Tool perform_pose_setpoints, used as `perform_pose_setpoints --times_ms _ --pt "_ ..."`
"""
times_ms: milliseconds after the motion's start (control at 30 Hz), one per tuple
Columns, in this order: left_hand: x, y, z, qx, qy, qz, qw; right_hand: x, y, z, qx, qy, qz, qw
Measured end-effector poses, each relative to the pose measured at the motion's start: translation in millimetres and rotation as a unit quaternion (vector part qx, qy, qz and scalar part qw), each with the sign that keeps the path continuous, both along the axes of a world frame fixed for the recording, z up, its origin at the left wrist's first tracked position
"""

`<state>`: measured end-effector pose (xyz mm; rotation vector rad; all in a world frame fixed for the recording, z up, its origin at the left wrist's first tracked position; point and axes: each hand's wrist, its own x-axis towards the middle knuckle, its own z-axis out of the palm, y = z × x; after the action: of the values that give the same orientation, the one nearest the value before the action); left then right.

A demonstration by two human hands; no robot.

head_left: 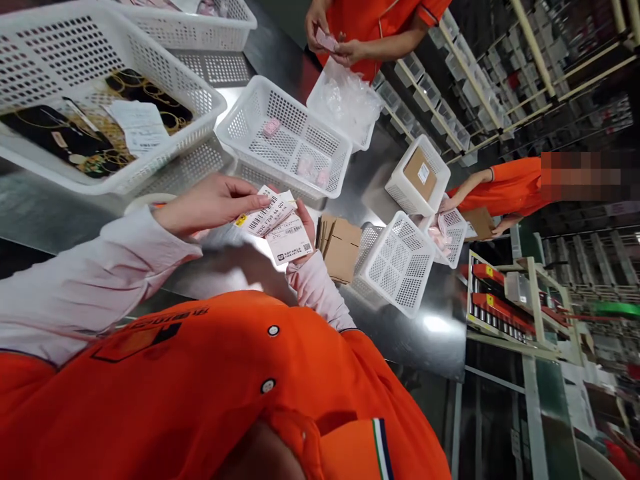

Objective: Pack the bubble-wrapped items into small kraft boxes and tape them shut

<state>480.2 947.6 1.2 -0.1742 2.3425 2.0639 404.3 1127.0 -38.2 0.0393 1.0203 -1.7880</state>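
Note:
Between my two hands are white paper labels held close to my chest. My left hand (213,203) is closed in a pinch on the upper barcode label (273,215), which has a yellow spot at its corner. Below and partly behind it, a second printed label (290,239) lies against my right hand (306,223). The right hand's fingers curl behind the labels and are largely hidden. Just right of that hand stands a stack of brown cardboard pieces (341,250) on the metal table (300,307).
White perforated baskets stand around: a large one (200,100) with gold-coloured jewellery and papers, one (240,127) with small pink packets, another (400,263) at right. A bag-filled basket (315,100) sits beyond. Two co-workers in orange (370,27) handle things across the table.

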Motion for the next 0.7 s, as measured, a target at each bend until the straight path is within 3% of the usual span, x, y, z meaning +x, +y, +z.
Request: perform_pose_setpoints --times_ms 200,500,700 --pt "-11 -3 -7.1 0.005 -0.027 -0.001 1.0 -9 -3 -6.4 -0.069 -0.041 -0.029 0.996" --pt "-18 -6 -13.6 -0.037 -0.068 -0.015 0.997 -10 -4 -4.0 0.038 -0.001 -0.002 0.999" --pt "-19 -7 -15.9 -0.029 0.003 -0.022 0.999 -12 -5 -5.1 0.059 -0.007 -0.026 0.998"
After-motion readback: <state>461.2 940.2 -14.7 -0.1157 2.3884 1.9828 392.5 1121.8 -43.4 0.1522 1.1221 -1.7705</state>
